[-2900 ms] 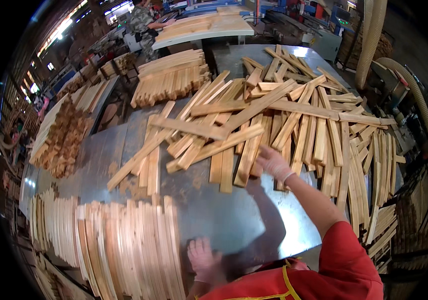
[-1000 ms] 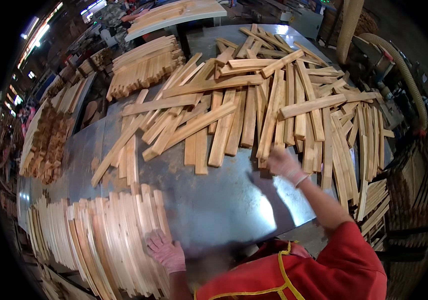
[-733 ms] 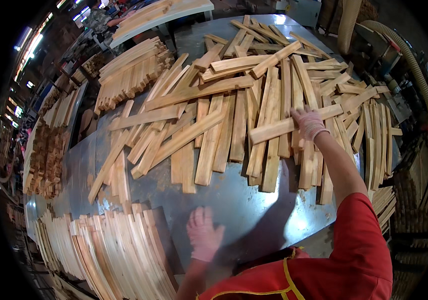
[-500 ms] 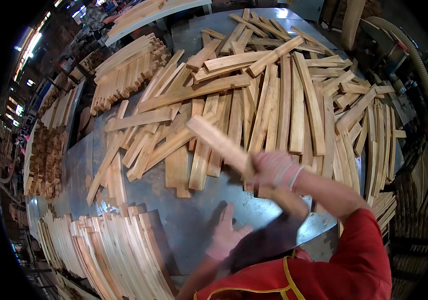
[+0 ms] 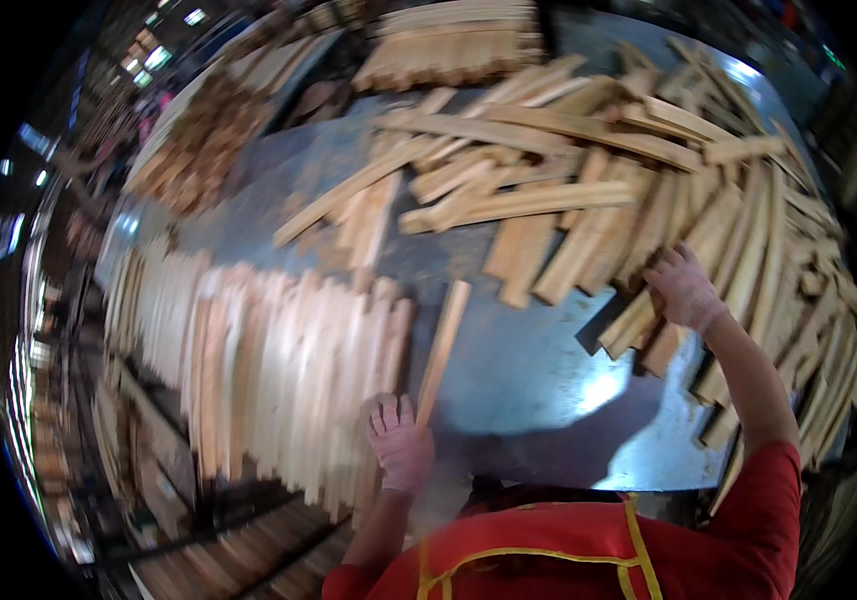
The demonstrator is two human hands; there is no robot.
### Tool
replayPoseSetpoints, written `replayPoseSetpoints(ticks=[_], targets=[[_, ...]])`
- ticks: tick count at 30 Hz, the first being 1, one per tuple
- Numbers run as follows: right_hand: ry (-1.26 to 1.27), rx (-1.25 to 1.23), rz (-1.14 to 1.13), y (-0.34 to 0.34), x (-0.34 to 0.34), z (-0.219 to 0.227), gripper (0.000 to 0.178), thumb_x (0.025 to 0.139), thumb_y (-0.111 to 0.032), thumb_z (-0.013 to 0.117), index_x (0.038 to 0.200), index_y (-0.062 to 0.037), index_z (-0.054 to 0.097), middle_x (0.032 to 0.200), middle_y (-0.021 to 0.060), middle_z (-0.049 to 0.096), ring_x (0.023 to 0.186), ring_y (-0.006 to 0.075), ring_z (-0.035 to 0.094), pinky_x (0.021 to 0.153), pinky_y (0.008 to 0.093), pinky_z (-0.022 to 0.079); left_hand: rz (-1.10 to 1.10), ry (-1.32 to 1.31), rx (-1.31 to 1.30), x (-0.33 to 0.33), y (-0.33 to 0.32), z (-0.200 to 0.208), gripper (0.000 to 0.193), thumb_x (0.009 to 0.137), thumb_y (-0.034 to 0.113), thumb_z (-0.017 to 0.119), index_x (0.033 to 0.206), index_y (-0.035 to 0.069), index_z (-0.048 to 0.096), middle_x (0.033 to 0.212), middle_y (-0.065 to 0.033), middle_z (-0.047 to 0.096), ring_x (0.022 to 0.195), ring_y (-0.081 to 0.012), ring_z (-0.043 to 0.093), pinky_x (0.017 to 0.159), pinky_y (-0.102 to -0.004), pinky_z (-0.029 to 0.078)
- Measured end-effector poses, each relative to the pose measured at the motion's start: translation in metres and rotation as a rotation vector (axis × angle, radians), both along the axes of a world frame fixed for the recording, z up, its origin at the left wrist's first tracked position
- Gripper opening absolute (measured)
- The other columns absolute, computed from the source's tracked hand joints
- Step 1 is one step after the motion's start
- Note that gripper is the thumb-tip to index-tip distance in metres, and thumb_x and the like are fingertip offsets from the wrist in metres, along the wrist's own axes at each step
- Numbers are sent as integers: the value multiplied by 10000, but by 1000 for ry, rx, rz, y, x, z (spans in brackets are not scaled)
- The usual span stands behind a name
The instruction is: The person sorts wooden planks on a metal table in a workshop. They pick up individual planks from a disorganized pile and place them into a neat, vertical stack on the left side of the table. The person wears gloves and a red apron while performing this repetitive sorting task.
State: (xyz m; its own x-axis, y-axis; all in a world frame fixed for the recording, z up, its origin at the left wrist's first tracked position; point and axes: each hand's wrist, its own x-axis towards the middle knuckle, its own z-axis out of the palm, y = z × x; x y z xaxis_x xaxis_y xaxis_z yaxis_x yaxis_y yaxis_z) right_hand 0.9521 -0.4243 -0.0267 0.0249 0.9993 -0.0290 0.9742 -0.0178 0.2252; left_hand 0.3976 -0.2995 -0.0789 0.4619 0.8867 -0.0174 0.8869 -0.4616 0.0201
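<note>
Carried leftward now, one straight tan wooden slat, met by the pink-gloved left hand above the grey metal table, heaped tan slats touched by the pink-gloved right hand, either grip's closure unclear

Wood stack at back; brown-ended pile at upper left.

One skinny pale stick sits kinda slanted just right of a pretty tidy row of sticks; the messy pile farther right's all criss-crossed.
</note>
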Motion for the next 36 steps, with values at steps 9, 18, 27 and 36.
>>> replayPoseSetpoints(ticks=[9,18,27,36], targets=[[836,102,-389,136,-260,94,839,781,-518,816,1467,-99,578,971,161,725,945,347,724,835,476,562,-208,-430,-443,-39,-13,16,923,876,392,806,1611,30,382,1622,-197,430,1477,-360,434,1204,-535,371],[2143,493,-830,92,-305,-42,362,1025,-376,693,1258,-100,668,1045,34,704,874,147,634,781,342,516,358,-1178,-1880,-20,-10,16,415,954,85,710,1351,-9,642,1152,-111,751,1012,-238,741,934,-361,595],[2642,-361,-1010,-74,-430,-55,339,939,-122,786,1254,-95,664,983,12,702,809,121,651,699,283,551,-102,-504,-1489,18,-11,48,372,995,270,704,1206,-33,659,963,-120,717,817,-164,666,707,-327,542],[1541,-21,-717,-48,-196,82,340,926,-256,745,1177,-37,681,925,89,720,857,157,683,746,337,563,-242,-577,-1104,40,-61,-27,537,997,183,668,1483,-27,574,922,-15,666,794,-119,607,729,-279,518]])
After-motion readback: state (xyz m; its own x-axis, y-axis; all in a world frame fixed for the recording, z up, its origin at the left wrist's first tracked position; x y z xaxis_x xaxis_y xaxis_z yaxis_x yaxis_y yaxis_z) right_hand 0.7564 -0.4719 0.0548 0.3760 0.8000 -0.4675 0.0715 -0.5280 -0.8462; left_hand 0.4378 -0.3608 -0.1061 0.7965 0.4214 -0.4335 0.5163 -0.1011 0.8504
